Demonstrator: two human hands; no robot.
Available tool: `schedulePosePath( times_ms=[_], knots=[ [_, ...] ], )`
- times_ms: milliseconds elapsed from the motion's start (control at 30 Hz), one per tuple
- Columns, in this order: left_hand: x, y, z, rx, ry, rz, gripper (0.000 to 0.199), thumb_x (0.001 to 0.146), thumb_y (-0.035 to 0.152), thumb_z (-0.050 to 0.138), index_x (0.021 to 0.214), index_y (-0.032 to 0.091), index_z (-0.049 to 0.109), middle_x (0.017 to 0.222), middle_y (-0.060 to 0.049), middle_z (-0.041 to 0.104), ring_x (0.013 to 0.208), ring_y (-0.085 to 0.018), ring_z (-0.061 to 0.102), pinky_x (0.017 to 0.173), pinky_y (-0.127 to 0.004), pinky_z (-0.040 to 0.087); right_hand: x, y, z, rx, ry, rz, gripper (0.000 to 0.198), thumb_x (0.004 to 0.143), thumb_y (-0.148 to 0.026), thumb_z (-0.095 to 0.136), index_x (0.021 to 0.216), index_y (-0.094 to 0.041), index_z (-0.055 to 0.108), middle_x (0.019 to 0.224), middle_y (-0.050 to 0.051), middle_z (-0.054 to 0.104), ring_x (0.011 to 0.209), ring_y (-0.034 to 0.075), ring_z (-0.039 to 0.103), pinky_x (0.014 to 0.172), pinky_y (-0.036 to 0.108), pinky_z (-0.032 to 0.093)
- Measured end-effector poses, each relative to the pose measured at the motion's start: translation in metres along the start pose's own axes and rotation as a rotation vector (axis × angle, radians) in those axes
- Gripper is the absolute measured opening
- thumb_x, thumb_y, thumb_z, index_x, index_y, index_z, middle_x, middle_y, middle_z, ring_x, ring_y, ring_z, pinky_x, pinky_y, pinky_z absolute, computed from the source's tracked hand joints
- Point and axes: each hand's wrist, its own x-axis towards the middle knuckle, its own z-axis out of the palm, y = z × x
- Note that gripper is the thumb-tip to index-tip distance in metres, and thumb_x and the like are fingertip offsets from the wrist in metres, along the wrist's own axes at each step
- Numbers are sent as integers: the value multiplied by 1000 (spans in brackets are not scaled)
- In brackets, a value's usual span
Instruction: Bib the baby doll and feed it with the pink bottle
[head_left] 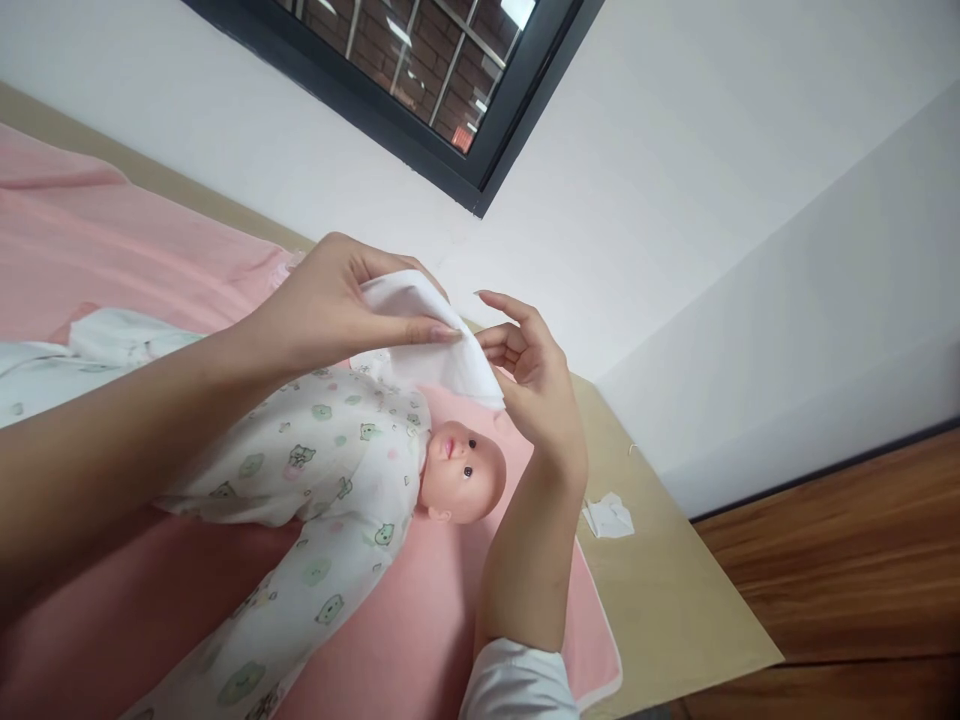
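A folded white tissue [439, 345] is pinched between the thumb and fingers of my left hand [367, 300], above the doll. My right hand [536, 375] is at the tissue's right edge, its index finger raised and the other fingers loosely curled and apart. The tip of its thumb is hidden by the tissue's lower corner. Below lies a baby doll [469, 475] on its back, head to the right, in a white suit [322, 440] with a green and pink animal print. My left forearm crosses over the doll's body and hides part of it.
Under the doll is a pink mat [390, 640] on a tan table [660, 600]. A crumpled white tissue [609, 516] lies right of my right forearm. Pink cloth [127, 240] is spread at the left. Behind are a white wall and a dark-framed window [480, 190].
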Motion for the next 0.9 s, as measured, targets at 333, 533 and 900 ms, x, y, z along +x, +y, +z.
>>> schedulePosePath(
  times_ms=[333,533,900],
  knots=[
    [2,-25,20,160,-541,-292,28,73,41,71,66,16,60,57,4,51,54,-11,47,48,-22,30,9,108,-41,151,136,355,43,78,-35,73,119,-24,63,92,2,73,90,17,68,96,38,55],
    [-4,-46,47,354,-723,-215,26,74,37,64,62,18,51,63,1,54,62,-16,51,55,-27,29,-11,193,-21,333,137,636,36,71,-28,76,105,-23,67,87,1,74,85,15,69,99,39,53],
    [-9,-46,57,429,-781,-185,16,76,33,59,73,19,66,68,-2,61,63,-19,54,57,-28,30,-34,242,8,662,252,621,41,71,-34,80,106,-19,64,93,4,77,92,17,73,107,39,51]
  ],
)
